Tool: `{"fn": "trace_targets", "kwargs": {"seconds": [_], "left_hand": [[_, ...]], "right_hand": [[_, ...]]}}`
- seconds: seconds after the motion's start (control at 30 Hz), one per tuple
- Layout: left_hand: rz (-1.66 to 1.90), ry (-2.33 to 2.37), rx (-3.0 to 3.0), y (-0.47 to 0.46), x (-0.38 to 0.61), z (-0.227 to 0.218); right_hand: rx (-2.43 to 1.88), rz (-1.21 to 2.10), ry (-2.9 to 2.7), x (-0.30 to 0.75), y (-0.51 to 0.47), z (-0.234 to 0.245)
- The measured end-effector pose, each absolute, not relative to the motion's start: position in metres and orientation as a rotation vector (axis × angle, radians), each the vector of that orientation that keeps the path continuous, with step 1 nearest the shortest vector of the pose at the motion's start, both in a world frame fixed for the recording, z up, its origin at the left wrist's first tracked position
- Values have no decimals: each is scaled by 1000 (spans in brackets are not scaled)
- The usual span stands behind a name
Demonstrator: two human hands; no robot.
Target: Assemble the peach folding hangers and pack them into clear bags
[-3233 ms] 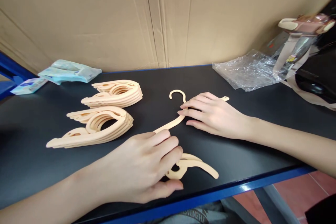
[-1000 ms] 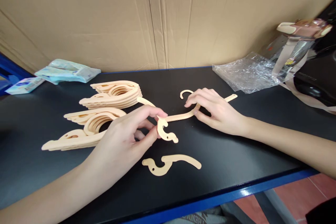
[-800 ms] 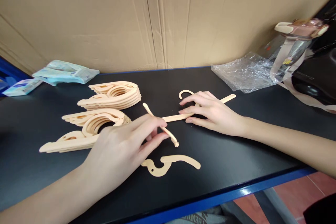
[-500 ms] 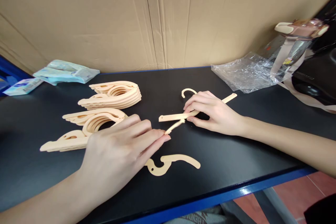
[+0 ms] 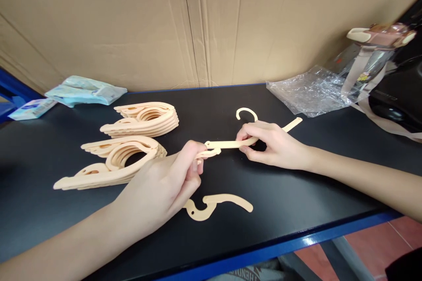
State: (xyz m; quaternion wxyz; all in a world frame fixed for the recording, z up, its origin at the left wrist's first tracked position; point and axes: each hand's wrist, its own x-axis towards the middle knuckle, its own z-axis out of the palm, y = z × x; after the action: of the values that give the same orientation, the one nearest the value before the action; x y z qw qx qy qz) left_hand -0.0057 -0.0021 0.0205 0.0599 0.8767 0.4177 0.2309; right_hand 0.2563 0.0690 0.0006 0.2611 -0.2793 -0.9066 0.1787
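Observation:
My right hand [image 5: 270, 147] pinches the middle of a peach plastic hanger body [image 5: 227, 144] with a hook [image 5: 246, 113] at its top, lifted slightly above the black tabletop [image 5: 296, 184]. My left hand [image 5: 165, 184] is closed on a small peach hanger arm piece [image 5: 208, 153] and holds its end against the left tip of the hanger body. A second loose arm piece [image 5: 216, 205] lies flat on the table just below my left hand.
Two stacks of folded peach hangers [image 5: 141, 118] [image 5: 115, 160] lie at the left. Blue packets [image 5: 84, 90] rest at the far left, crumpled clear plastic [image 5: 310, 90] at the far right beside a bottle [image 5: 369, 57]. Cardboard [image 5: 211, 22] walls the back. The blue table edge [image 5: 296, 241] runs in front.
My left hand has turned the arm piece round and brought its end up to the hanger body's left tip. My right hand has lifted and shifted the hanger body slightly to the right.

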Motion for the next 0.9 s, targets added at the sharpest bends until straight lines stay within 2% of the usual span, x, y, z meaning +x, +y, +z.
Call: {"fn": "trace_targets", "kwargs": {"seconds": [0.1, 0.23, 0.47, 0.67, 0.9], "left_hand": [[690, 1342, 2670, -1, -4, 21], [654, 1378, 2410, -3, -2, 28], [604, 1441, 2280, -2, -1, 29], [458, 1535, 2297, -3, 2, 29], [501, 1549, 2271, -1, 3, 23]], "right_hand": [[-768, 561, -2430, 256, 71, 2], [-809, 677, -2403, 257, 73, 4], [-865, 1020, -2342, 259, 77, 6], [-860, 997, -2385, 262, 78, 7], [-741, 1010, -2385, 259, 75, 7]]}}
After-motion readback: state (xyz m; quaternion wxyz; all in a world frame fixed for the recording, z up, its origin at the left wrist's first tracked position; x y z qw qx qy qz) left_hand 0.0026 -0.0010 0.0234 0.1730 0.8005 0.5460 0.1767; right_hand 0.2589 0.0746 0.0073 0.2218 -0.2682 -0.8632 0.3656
